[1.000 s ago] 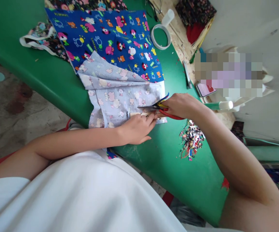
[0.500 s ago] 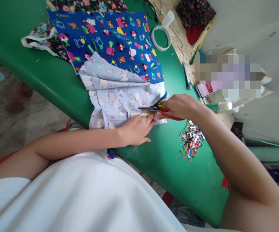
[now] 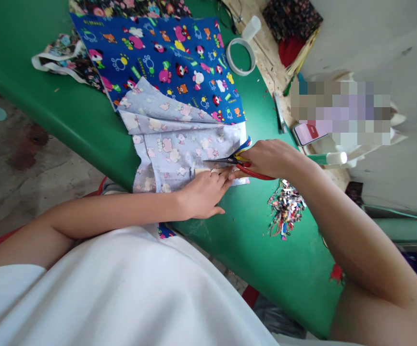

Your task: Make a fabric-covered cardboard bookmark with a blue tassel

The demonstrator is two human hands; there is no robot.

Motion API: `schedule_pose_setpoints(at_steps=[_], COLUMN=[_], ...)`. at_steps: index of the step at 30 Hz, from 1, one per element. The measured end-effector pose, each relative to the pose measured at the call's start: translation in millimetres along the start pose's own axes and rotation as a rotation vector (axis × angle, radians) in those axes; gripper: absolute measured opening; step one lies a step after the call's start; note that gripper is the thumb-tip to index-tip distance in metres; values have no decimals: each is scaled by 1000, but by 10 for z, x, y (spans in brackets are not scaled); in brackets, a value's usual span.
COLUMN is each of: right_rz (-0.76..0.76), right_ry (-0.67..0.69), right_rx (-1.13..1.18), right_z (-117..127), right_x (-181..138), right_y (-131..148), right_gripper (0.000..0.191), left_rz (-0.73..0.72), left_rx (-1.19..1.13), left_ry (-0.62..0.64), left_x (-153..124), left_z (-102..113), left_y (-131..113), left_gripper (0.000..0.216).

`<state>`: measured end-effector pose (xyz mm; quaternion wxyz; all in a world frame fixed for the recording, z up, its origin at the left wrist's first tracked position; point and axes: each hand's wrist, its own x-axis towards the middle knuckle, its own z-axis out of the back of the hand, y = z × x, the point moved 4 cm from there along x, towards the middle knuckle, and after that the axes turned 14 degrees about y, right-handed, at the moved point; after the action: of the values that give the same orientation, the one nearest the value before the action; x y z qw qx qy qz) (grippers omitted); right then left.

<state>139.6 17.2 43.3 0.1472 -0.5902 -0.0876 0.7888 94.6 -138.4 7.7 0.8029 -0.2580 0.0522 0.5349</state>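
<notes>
My right hand [image 3: 271, 158] grips a pair of scissors [image 3: 246, 168] with red and yellow handles. Their dark blades point left and lie over the pale underside of a printed fabric [image 3: 172, 144]. A small strip of the fabric's blue face curls up by the blades. My left hand [image 3: 206, 192] rests with fingers stretched out on a flat cream-coloured piece [image 3: 203, 170], pressing it onto the fabric near the table edge. The fingertips of both hands nearly meet. Beyond them spreads the fabric's blue printed side [image 3: 165, 57], with cartoon animals.
A green table [image 3: 240, 230] carries a pile of fabric scraps [image 3: 285, 209] on the right. Farther back are a tape roll [image 3: 241, 56], a box cutter [image 3: 279, 113], a phone [image 3: 308, 133] and a green-and-white tube [image 3: 327, 158]. Dark floral cloth [image 3: 64, 60] lies at the far left.
The scissors have shifted slightly left along the fabric, with my right hand. My left hand stays on the cream-coloured piece, almost unmoved.
</notes>
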Motion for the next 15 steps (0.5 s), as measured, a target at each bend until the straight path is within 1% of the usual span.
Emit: schedule_pose_setpoints(at_steps=[7,15], right_rz=[19,20], right_ry=[-1,3], right_rx=[-14,-20], right_z=[36,36], right_x=[15,66], right_y=[31,-5], right_gripper=[52,44], left_rz=[-19,-19], left_rx=[2,23], left_ry=[-16,-36], left_x=[20,24], left_z=[-29,-45], left_y=[6,0], left_gripper=[82,81])
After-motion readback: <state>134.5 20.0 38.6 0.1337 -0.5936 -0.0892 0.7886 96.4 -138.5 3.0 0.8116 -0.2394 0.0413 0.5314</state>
